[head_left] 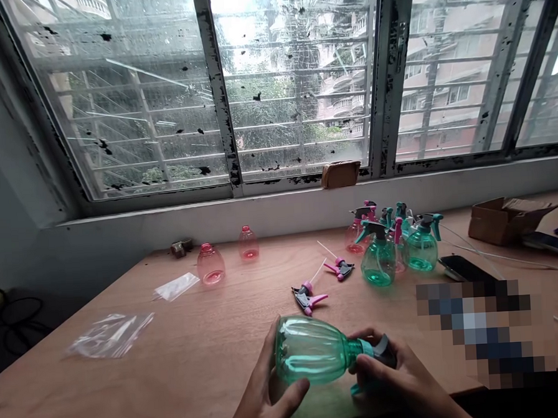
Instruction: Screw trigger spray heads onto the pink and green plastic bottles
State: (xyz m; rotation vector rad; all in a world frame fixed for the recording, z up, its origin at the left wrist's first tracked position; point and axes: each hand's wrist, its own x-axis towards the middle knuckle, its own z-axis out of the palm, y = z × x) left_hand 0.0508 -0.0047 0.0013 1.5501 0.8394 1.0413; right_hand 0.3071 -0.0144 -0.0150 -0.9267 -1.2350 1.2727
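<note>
A clear green spray bottle (312, 349) lies sideways between my hands over the table's near edge. My left hand (269, 387) cups its base, thumb along the lower side. At the neck, my right hand (390, 368) grips the teal collar of the dark grey and teal spray head (384, 351); part of the head is hidden by the fingers. Beyond the bottle lie two pink and grey spray heads (307, 298) with thin white tubes. Two pink bottles without heads, one nearer (211, 265) and one farther (248, 243), stand upright to the left.
Several green and pink spray bottles with heads (379, 263) stand at the back right. Plastic bags (112, 335) lie at the left. A phone (469, 267), cables and an open cardboard box (504, 222) are at the right. A tape roll (180, 248) sits near the wall below the window.
</note>
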